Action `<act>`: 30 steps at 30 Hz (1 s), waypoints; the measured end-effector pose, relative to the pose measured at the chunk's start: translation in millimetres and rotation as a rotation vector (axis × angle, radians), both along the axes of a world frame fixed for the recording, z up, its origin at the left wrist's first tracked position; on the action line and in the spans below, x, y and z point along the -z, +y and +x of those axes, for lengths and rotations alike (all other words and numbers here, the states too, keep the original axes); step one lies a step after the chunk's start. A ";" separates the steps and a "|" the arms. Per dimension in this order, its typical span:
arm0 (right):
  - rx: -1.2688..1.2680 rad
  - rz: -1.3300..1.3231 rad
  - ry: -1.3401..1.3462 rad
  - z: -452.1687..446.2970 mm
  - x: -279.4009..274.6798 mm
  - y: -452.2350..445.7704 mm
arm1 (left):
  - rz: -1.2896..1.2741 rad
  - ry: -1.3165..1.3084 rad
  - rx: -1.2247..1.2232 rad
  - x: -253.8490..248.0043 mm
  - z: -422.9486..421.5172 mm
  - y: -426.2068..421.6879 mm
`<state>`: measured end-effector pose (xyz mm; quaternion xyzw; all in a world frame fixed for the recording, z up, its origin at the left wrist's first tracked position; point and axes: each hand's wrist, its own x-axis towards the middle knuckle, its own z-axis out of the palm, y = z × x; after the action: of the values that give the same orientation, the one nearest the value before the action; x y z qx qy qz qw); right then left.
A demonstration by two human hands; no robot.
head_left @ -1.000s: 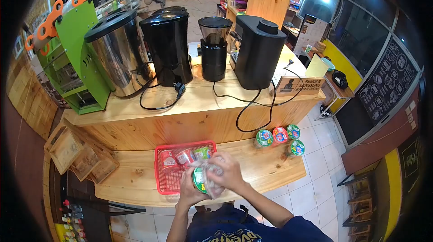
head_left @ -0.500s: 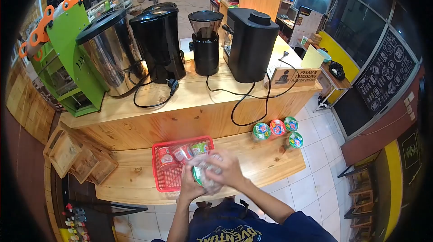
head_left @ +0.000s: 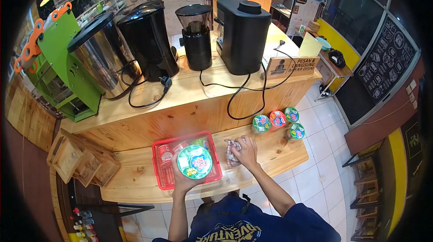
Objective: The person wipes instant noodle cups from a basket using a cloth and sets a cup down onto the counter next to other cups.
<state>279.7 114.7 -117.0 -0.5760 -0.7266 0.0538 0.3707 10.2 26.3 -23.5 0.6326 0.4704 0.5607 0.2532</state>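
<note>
My left hand (head_left: 181, 181) grips an instant noodle cup (head_left: 194, 161) by its side, its green printed lid facing up toward me. The cup is held over a red plastic basket (head_left: 163, 181) and hides part of it. Inside the basket lie cups on their sides, among them a red one (head_left: 165, 155) and a green one partly covered. To the right of the basket, my right hand (head_left: 247, 151) is closed on a crumpled checked cloth (head_left: 232, 153) at the wooden bench.
Several lidded cups, including a green one (head_left: 261, 123) and a red one (head_left: 277, 118), stand at the right of the wooden bench (head_left: 275, 156). On the raised counter are a coffee grinder (head_left: 197, 48), a black machine (head_left: 246, 39) and loose cables. Wooden crates (head_left: 83, 163) sit left.
The cloth has come away from the cup and moved right to the bench with my right hand. My left hand has turned the cup so its lid faces up.
</note>
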 end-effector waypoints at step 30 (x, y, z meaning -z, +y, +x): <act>-0.765 -0.642 0.611 47.5 -112.5 -4.2 | -0.362 -0.065 0.541 -28.3 53.7 63.2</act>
<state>327.2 110.6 -4.4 -0.3147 -0.6904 0.5649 0.3244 63.8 89.5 4.8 0.6611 0.3689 0.4003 0.5163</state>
